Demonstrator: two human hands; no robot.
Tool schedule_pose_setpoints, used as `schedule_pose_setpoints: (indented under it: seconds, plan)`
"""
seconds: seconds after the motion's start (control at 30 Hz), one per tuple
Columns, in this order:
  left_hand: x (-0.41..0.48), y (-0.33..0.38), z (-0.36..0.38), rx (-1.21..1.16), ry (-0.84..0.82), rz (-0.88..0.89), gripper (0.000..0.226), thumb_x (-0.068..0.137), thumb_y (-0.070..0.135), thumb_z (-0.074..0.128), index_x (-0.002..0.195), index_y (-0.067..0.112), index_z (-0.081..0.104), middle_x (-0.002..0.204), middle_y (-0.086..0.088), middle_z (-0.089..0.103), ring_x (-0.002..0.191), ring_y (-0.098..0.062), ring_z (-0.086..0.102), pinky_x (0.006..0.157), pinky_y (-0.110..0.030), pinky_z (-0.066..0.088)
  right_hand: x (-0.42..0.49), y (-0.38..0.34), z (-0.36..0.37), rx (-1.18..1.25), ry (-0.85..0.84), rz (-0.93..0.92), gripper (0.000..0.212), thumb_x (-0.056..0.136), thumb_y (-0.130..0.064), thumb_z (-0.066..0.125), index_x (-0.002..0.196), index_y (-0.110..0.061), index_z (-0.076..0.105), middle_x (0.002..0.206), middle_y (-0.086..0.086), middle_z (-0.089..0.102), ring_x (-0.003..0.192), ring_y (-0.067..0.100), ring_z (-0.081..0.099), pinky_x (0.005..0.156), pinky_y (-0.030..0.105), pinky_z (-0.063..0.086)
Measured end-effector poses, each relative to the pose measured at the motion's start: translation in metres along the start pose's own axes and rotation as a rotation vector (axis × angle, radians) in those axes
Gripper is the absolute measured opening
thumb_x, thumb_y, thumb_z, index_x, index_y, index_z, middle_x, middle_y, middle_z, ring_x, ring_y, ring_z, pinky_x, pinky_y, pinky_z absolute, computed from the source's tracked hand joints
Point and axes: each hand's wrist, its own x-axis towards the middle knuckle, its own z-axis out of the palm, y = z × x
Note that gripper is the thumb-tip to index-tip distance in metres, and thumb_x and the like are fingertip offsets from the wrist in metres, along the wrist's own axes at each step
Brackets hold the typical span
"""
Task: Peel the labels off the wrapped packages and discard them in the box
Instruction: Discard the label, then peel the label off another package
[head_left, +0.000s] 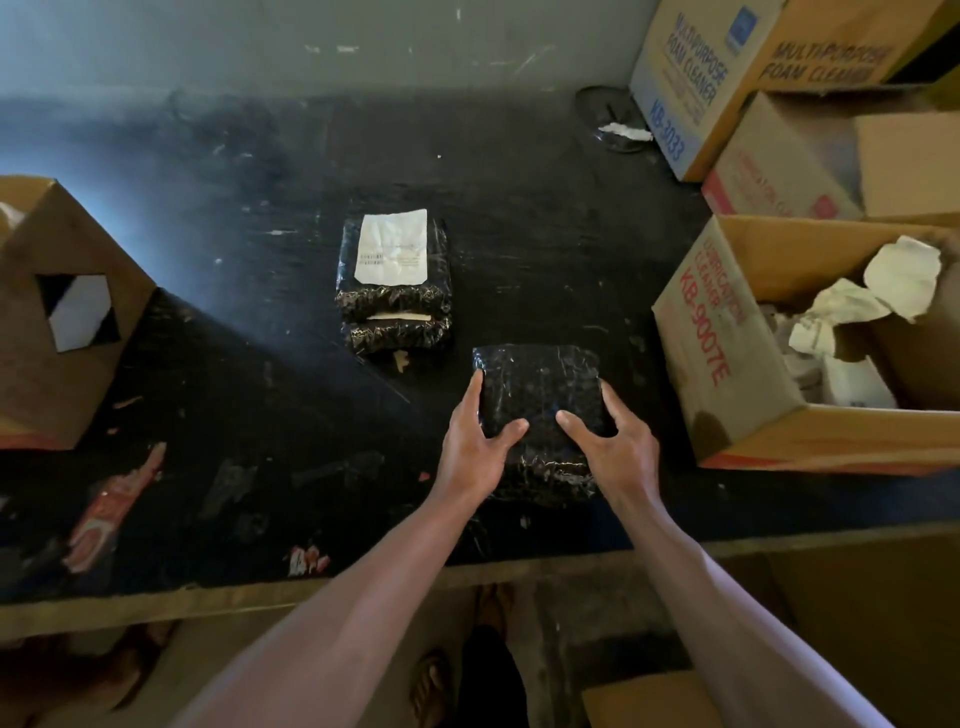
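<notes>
Bare tabletop (249, 218) lies left; cardboard box (727, 364) blocks the right.

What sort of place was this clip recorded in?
Probably a stockroom or small packing area. A scuffed black worktable carries black-wrapped packages, and shipping cartons printed for foam cleaner and lubrication cleaner stand along the right, the nearer one holding crumpled white labels.

Storeroom packing bench, scuffed black worktop (260, 218), cleaner cartons (691, 88)
</notes>
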Motion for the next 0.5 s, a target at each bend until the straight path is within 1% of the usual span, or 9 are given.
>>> schedule_pose_setpoints:
  seconds: [0.1, 0.2, 0.27, 0.33, 0.43, 0.5]
  plan:
    - [-0.002, -0.001, -0.001, 0.001, -0.006, -0.007, 0.090, 0.090, 0.034, 0.072, 0.158, 0.035, 0.013, 0.159, 0.005, 0.032, 0.145, -0.010, 0.028, 0.107, -0.024, 0.027, -0.001, 0.002, 0.002, -0.001, 0.002, 0.013, 0.089, 0.083, -0.050, 0.076, 0.155, -0.016, 0.036, 0.156, 0.006, 0.045, 0.145, 0.018, 0.039, 0.109, 0.023, 0.027]
    - [-0.002, -0.001, -0.001, -0.008, -0.014, -0.014, 0.090, 0.089, 0.036, 0.072, 0.157, 0.038, 0.012, 0.160, 0.006, 0.030, 0.145, -0.011, 0.027, 0.111, -0.031, 0.028, 0.000, 0.001, 0.001, -0.014, -0.006, 0.020, 0.090, 0.083, -0.051, 0.075, 0.156, -0.017, 0.034, 0.157, 0.005, 0.044, 0.145, 0.018, 0.038, 0.110, 0.025, 0.028]
    - [-0.003, 0.000, -0.002, -0.026, -0.018, -0.022, 0.091, 0.088, 0.038, 0.073, 0.156, 0.040, 0.013, 0.160, 0.007, 0.029, 0.145, -0.011, 0.027, 0.113, -0.035, 0.028, 0.000, -0.003, -0.001, -0.036, -0.010, 0.030, 0.090, 0.084, -0.050, 0.075, 0.156, -0.017, 0.033, 0.157, 0.005, 0.043, 0.146, 0.019, 0.038, 0.112, 0.028, 0.028]
    - [-0.001, 0.002, -0.006, -0.044, 0.014, -0.020, 0.091, 0.086, 0.040, 0.074, 0.156, 0.041, 0.015, 0.159, 0.008, 0.030, 0.144, -0.010, 0.029, 0.114, -0.035, 0.030, 0.003, -0.009, -0.004, -0.061, 0.013, 0.046, 0.090, 0.082, -0.050, 0.077, 0.155, -0.018, 0.035, 0.156, 0.004, 0.045, 0.144, 0.020, 0.040, 0.114, 0.033, 0.032]
    - [0.012, 0.016, -0.023, -0.007, 0.102, 0.008, 0.088, 0.087, 0.042, 0.072, 0.156, 0.039, 0.017, 0.159, 0.007, 0.030, 0.144, -0.012, 0.030, 0.116, -0.038, 0.031, 0.016, -0.023, -0.010, -0.091, 0.107, 0.033, 0.084, 0.079, -0.054, 0.077, 0.150, -0.023, 0.045, 0.144, 0.002, 0.055, 0.130, 0.018, 0.052, 0.109, 0.037, 0.042]
    - [0.029, 0.029, -0.041, -0.030, 0.165, 0.020, 0.086, 0.087, 0.043, 0.072, 0.156, 0.038, 0.020, 0.160, 0.004, 0.029, 0.145, -0.013, 0.029, 0.117, -0.041, 0.030, 0.032, -0.041, -0.012, -0.114, 0.124, -0.033, 0.077, 0.079, -0.053, 0.077, 0.145, -0.023, 0.050, 0.136, 0.000, 0.058, 0.119, 0.014, 0.057, 0.103, 0.037, 0.049]
